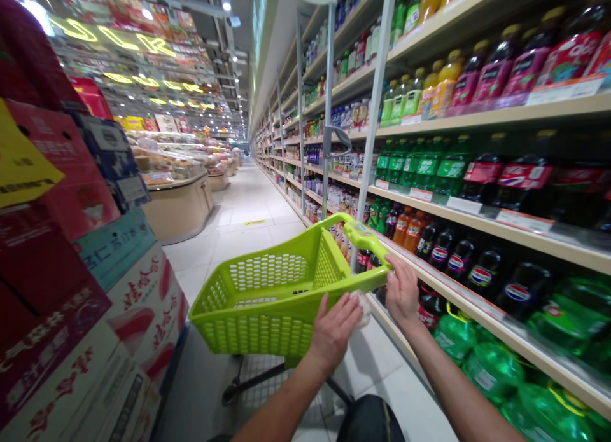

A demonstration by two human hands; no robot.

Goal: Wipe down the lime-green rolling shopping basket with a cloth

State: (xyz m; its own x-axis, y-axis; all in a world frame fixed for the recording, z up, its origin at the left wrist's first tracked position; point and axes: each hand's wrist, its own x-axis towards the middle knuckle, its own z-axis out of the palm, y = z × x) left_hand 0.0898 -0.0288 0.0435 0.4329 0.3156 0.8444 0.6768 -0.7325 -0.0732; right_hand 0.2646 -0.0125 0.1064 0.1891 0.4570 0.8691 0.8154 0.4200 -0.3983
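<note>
A lime-green plastic shopping basket (pixel 267 289) sits on a wheeled frame in a supermarket aisle, and nothing shows inside it. My right hand (pixel 401 292) grips the basket's near rim below its green handle (pixel 365 237). My left hand (pixel 334 331) rests against the near wall of the basket, fingers together over a small pale, crumpled thing (pixel 363 307) that I cannot name.
Shelves of soft-drink bottles (pixel 477 175) run along the right side. Stacked red and white cartons (pixel 71 289) crowd the left. A rounded display counter (pixel 179 203) stands further up on the left. The white tiled aisle (pixel 248 207) runs straight ahead.
</note>
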